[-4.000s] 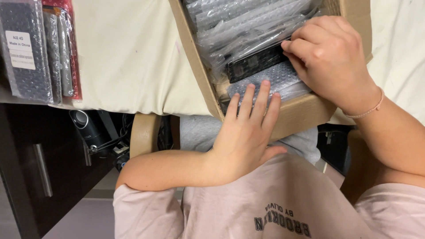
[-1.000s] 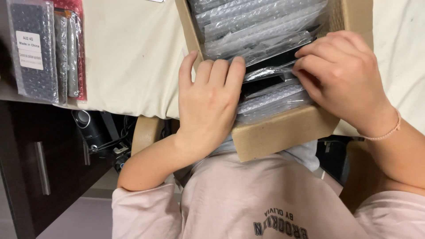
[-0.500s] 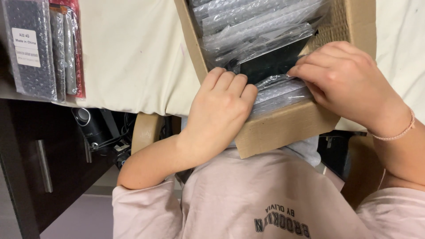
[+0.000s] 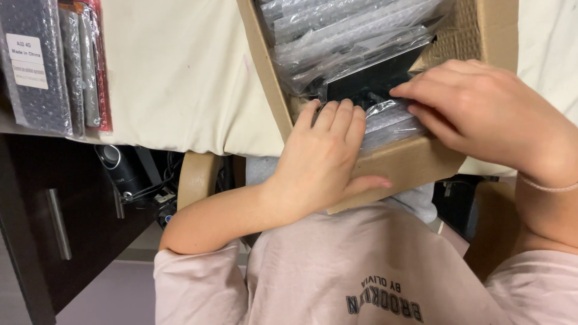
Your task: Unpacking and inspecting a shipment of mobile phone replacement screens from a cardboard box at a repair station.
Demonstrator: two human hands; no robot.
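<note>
Brown corrugated cardboard box [image 4: 415,165] sits at near edge of cream cloth-covered tabletop [image 4: 180,78], partly overhanging toward person's lap. Box packed w/ row of flat clear bubble-wrap packets [image 4: 355,30], standing on edge, tilted. One flat black item [image 4: 370,81] shows betw. packets, near front wall.

Left hand [image 4: 325,159]: fingers together, slightly curled, tips pushed into box over front wall, touching packets beside black item; thumb stretched along outside of wall. Not closed on anything, more pressing than gripping.

Right hand [image 4: 481,114]: fingers bent, tips resting on top of frontmost bubble-wrap packet [image 4: 391,123] & edge of black item. Whether it pinches packet: can't tell, fingertips hide it.

Far left on tabletop: second stack of bubble-wrap sleeves [image 4: 36,66], upright; frontmost has white rectangular label [image 4: 27,51] near top; a red-edged one [image 4: 102,66] at right of stack.

Below: dark wood cabinet [image 4: 42,235] w/ metal bar handle [image 4: 59,222], black cables/device [image 4: 126,177] under table, pale floor. Person wears pink shirt [image 4: 373,271].
</note>
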